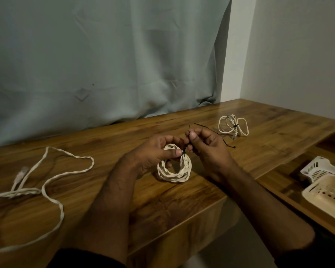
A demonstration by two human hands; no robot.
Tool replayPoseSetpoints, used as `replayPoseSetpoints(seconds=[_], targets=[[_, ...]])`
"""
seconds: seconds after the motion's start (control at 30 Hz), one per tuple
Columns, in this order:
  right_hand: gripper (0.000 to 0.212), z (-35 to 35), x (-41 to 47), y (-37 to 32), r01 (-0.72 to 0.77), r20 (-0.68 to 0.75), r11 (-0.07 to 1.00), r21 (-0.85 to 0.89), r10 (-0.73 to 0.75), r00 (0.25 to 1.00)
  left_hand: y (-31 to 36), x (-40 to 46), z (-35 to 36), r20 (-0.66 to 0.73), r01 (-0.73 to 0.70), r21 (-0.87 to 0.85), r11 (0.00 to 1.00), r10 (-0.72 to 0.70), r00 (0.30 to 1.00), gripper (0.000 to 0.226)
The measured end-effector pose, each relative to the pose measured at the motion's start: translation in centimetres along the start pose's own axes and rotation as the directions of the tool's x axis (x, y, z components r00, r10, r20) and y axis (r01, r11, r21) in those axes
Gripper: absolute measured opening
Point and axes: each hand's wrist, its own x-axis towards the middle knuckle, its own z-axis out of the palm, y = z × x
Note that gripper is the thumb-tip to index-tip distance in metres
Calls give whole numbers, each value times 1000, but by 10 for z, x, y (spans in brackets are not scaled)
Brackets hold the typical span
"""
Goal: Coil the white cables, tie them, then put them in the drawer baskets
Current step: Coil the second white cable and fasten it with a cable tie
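Pinching black tie [189, 130] on coiled cable [174, 167] (both hands).

We are seeing grey-green curtain [104, 60] hanging creased behind wooden table [182, 200], hem touching table's far edge. White wall [298, 55] standing right of curtain, meeting table's far right corner.

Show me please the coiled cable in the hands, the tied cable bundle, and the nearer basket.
coiled cable [174, 176], head view, lower loops.
tied cable bundle [233, 126], head view, at its black tie.
nearer basket [325, 194], head view, slotted front wall.
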Motion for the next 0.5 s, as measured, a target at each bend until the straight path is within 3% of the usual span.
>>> replayPoseSetpoints(seconds=[0.17, 0.33, 0.5], targets=[[9, -29, 1, -13, 50, 150, 987, -154, -26, 988, 2, 4, 10, 12, 32, 131, 991, -34, 999, 19], [8, -32, -3, -4, 63, 110, 986, -152, -46, 993, 6, 1, 19, 137, 84, 104, 991, -98, 986, 26], [12, -34, -6, -3, 41, 84, 986, -162, -28, 996, 3, 4, 16, 125, 114, 119, 986, -129, 984, 30]])
